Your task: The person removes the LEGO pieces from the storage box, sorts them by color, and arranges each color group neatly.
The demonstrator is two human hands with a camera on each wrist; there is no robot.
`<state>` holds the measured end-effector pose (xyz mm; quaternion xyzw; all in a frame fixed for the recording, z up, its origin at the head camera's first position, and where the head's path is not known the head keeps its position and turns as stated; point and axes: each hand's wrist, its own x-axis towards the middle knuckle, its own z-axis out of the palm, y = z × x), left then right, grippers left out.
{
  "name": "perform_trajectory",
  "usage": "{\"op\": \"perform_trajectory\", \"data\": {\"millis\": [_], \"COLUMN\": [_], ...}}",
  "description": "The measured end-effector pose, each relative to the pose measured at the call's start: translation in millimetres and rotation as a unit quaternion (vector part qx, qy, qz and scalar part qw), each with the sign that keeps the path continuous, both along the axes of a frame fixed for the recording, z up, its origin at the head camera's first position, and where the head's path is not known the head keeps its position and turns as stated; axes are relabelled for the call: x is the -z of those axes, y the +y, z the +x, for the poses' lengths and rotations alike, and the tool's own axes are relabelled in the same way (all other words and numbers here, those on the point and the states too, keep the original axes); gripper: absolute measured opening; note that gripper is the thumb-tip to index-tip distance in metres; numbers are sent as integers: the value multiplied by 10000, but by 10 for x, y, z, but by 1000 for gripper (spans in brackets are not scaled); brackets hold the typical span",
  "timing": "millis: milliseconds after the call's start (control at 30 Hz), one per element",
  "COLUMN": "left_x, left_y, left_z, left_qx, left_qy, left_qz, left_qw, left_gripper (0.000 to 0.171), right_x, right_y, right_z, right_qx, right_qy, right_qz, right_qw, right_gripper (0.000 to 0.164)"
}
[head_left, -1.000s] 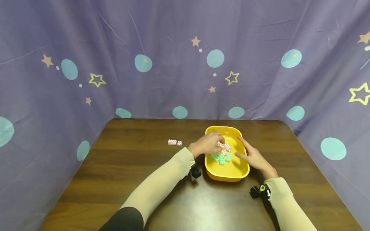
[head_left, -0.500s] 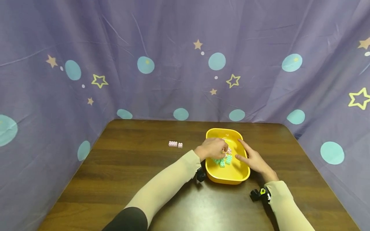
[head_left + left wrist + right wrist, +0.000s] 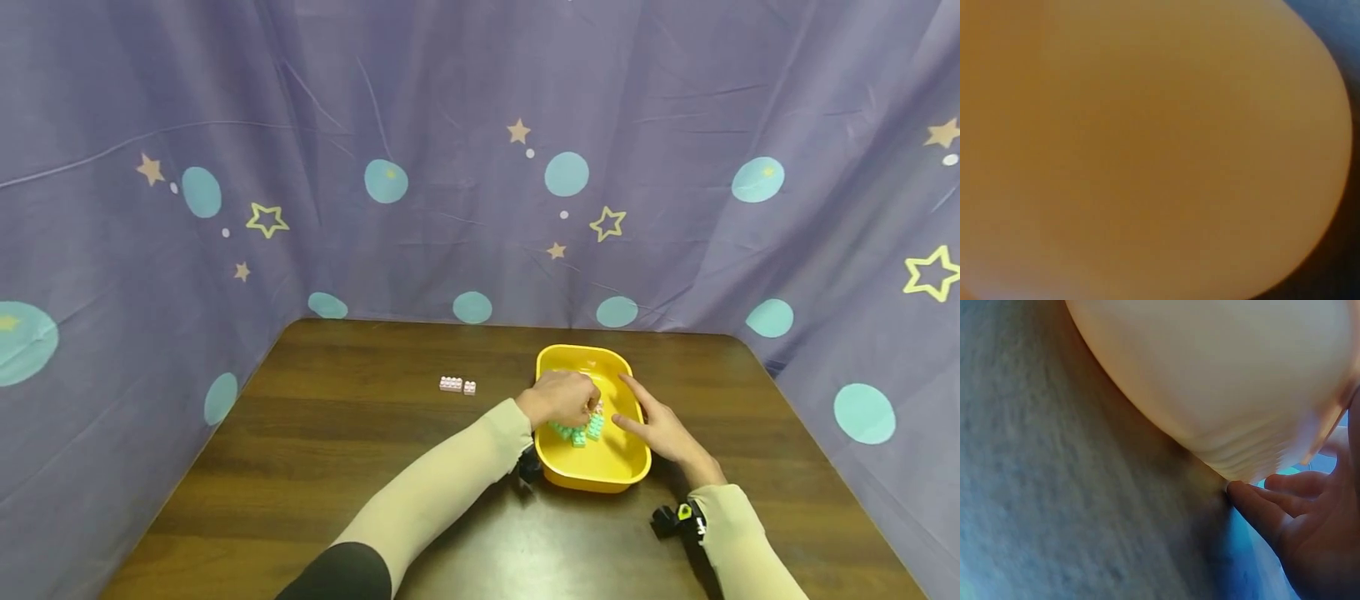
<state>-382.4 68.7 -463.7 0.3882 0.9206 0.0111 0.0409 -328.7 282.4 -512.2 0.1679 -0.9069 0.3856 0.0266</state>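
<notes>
A yellow plastic bin (image 3: 592,467) stands on the table, with green toy building bricks (image 3: 578,437) and pink ones (image 3: 598,407) inside. My left hand (image 3: 561,395) reaches over its left rim, fingers curled down among the bricks. The back of the hand hides the fingertips, so I cannot tell whether they hold a brick. On the other side, my right hand (image 3: 666,429) lies at the right rim with its fingers extended and thumb reaching over the inside. In the right wrist view, fingertips (image 3: 1238,490) meet the bin's outer wall (image 3: 1210,381).
Left of the bin, a longer pink brick (image 3: 451,384) and a small pink brick (image 3: 469,387) lie side by side on the wooden table (image 3: 360,433). A purple curtain (image 3: 450,167) hangs behind the table. Yellowish blur from the bin (image 3: 1147,150) fills most of the left wrist view.
My left hand has moved slightly right and down into the bricks, its fingers now more curled. The right hand has stayed at the bin's rim, and the head view has tilted up slightly.
</notes>
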Motion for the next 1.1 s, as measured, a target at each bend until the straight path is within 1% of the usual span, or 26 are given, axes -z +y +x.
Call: {"op": "perform_trajectory", "data": {"millis": [300, 533, 833, 1100], "left_x": [39, 27, -10, 3], "left_y": [13, 11, 9, 9], "left_z": [30, 34, 36, 32], "left_qx": [-20, 5, 13, 70], "left_qy": [1, 35, 128, 128], "left_qz": [-12, -24, -73, -18], "left_qw": [10000, 10000, 9999, 9999], "left_gripper": [6, 5, 7, 8], "right_x": [18, -12, -31, -26], "right_y": [-1, -13, -14, -14], "right_z": [12, 38, 30, 35], "right_qx": [-32, 44, 57, 5], "right_qy": [11, -75, -54, -81], "right_qz": [13, 40, 42, -21], "right_qw": [10000, 10000, 10000, 10000], "right_gripper": [76, 76, 76, 76]}}
